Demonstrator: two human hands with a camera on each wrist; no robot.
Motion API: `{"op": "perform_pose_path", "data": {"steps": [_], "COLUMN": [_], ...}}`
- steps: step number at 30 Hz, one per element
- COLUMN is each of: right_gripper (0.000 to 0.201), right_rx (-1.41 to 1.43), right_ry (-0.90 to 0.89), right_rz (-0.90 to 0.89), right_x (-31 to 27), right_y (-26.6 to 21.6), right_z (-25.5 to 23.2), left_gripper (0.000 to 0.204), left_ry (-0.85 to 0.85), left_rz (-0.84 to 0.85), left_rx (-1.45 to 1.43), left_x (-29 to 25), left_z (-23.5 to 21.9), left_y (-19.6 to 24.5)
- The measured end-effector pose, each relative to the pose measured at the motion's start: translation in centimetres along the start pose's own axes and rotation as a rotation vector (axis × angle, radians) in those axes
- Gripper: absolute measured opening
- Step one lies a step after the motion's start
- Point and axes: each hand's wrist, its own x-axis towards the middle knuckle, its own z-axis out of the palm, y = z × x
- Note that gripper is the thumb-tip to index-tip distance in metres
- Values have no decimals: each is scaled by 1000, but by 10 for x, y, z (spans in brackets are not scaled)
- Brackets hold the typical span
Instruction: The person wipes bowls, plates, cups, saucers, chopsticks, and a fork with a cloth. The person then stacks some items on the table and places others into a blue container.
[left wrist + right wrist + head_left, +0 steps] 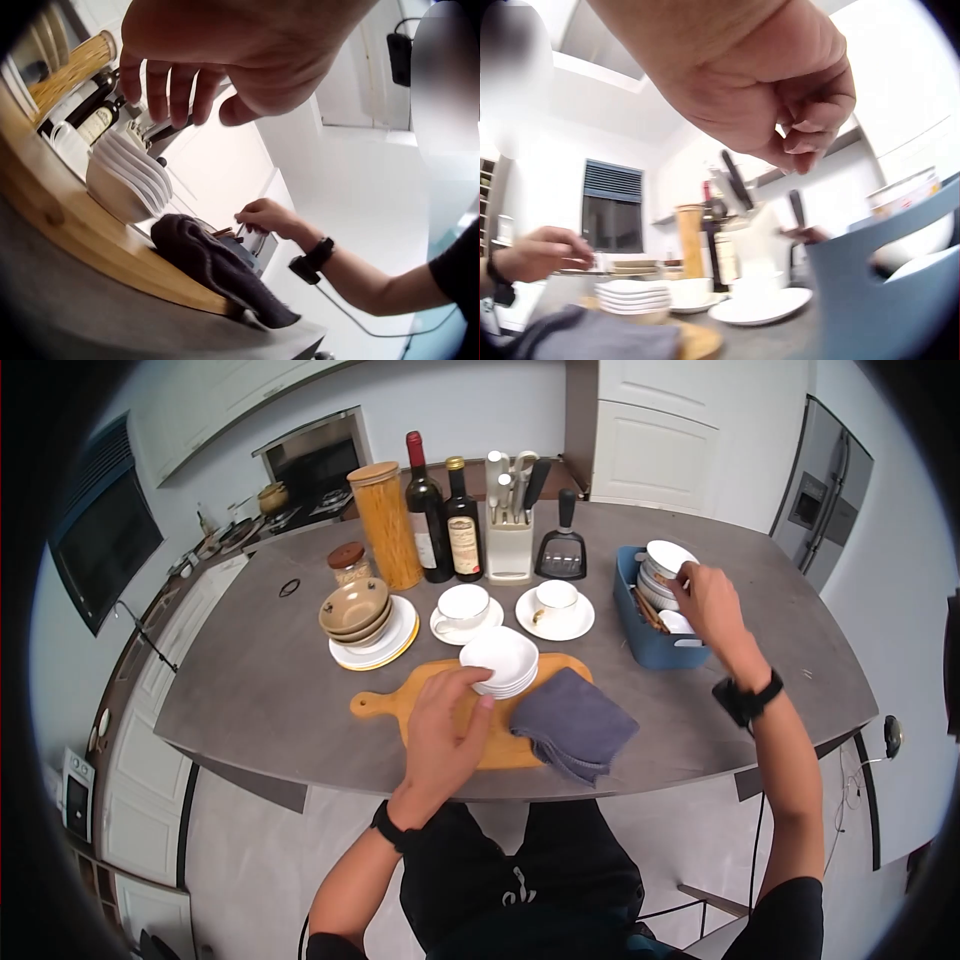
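My left hand (447, 735) hovers over the wooden cutting board (375, 704), fingers relaxed, beside a stack of small white bowls (500, 650). In the left wrist view its fingers hang loosely above those bowls (124, 180), with nothing in them. My right hand (712, 605) is over the blue basket (640, 645), its fingers curled in. Nothing shows between the fingers in the right wrist view, where the hand is above the basket's handle (840, 262). Stacked white bowls (668, 552) and brown wooden pieces (650, 610) sit inside the basket. A folded grey-blue cloth (575, 720) lies across the board.
Brown bowls (355, 610) stand on white plates at the left. Two cups (463, 605) on saucers are mid-table. Behind them stand a pasta jar (385, 525), two bottles (427, 520), a knife block (510, 545) and a black spatula (562, 550).
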Motion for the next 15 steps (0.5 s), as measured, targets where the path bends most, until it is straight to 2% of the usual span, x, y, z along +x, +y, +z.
{"op": "perform_pose_path", "data": {"steps": [1, 2, 3, 4, 5, 6, 7, 9, 12, 13, 14, 15], "right_gripper": [17, 20, 21, 22, 22, 21, 20, 17, 15, 17, 24, 24], "right_rx": [207, 379, 377, 376, 391, 381, 371, 255, 71, -1, -122, -125], "right_ry": [-69, -93, -214, -258, -292, -237, -182, 40, 176, 115, -40, -38], "right_rz": [4, -120, -149, -277, -301, -290, -282, -208, -46, 18, 57, 54], "right_x": [-19, -43, -65, -81, -93, -93, -90, -68, -20, -7, 6, 10], "right_y": [-35, -55, -84, -95, -100, -99, -94, -65, -12, 8, 30, 32], "right_z": [-17, -16, -28, -24, -17, -12, -8, 3, 8, 14, 24, 25], "left_gripper": [22, 24, 26, 26, 28, 30, 30, 31, 32, 32, 32, 32], "left_ry": [0, -46, -93, -99, -136, -170, -176, -237, -235, -227, -223, -221], "left_rz": [-6, 69, 148, 158, 158, 159, 173, 131, 133, 130, 130, 129], "left_rx": [9, 142, 271, 266, 328, 387, 373, 401, 390, 386, 383, 378], "left_x": [4, 8, 10, 11, 11, 11, 10, 6, 3, 3, 3, 3], "left_z": [0, 3, 5, 8, 11, 14, 16, 14, 10, 10, 10, 10], "left_y": [-2, -5, -8, -10, -12, -12, -11, -10, -12, -13, -12, -12]}}
